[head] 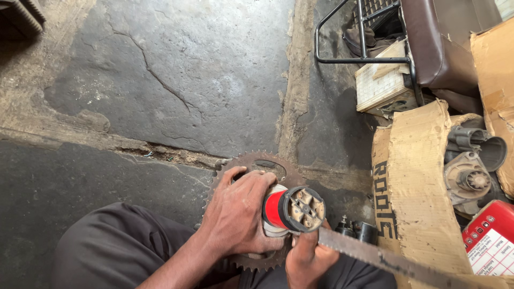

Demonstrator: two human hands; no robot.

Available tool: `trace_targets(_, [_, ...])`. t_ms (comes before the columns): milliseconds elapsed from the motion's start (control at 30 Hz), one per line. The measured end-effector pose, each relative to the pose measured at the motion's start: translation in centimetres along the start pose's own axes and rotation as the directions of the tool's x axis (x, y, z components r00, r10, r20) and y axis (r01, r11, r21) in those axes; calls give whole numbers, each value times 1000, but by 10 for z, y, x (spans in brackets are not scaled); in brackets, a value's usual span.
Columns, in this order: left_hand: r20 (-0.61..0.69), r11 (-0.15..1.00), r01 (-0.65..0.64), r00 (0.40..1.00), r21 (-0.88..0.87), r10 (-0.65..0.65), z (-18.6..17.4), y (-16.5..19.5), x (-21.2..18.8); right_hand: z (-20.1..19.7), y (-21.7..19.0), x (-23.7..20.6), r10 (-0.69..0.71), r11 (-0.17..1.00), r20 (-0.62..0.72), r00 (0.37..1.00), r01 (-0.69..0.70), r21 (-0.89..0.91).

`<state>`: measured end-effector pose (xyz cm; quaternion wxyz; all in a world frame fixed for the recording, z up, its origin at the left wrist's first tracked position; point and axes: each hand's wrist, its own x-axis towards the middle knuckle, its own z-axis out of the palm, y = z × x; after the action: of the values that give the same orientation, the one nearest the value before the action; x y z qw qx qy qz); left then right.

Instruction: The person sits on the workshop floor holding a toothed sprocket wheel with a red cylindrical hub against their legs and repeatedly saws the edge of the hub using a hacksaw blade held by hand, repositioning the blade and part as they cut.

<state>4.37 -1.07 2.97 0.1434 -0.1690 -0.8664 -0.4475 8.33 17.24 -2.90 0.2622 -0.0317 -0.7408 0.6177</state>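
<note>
My left hand [235, 214] grips a small cylindrical motor part [292, 210] with a red band, white body and a black end cap showing brown brush pieces. It is held over a rusty toothed sprocket [267, 163] lying on the stone floor. My right hand [306, 256] holds a bare hacksaw blade [391, 262] near one end. That end of the blade rests against the underside of the black cap, and the blade runs off to the lower right.
A torn cardboard box [415, 176] on the right holds metal starter parts [468, 179] and a red canister [490, 238]. Behind it stand a black metal frame [342, 59], a wooden block [383, 80] and a brown seat [433, 43]. My dark trouser leg [115, 249] is at lower left.
</note>
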Motion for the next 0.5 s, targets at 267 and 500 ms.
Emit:
trace_targets(267, [6,1000,5,1000,7,-5,-2,-1,1,4,-4,1,-10,1000,3,1000,10,-3])
trace_targets(500, [-6,1000,-7,1000,13,7,-1,0,2,5,-8,5,-44,992,2,999,44,-118])
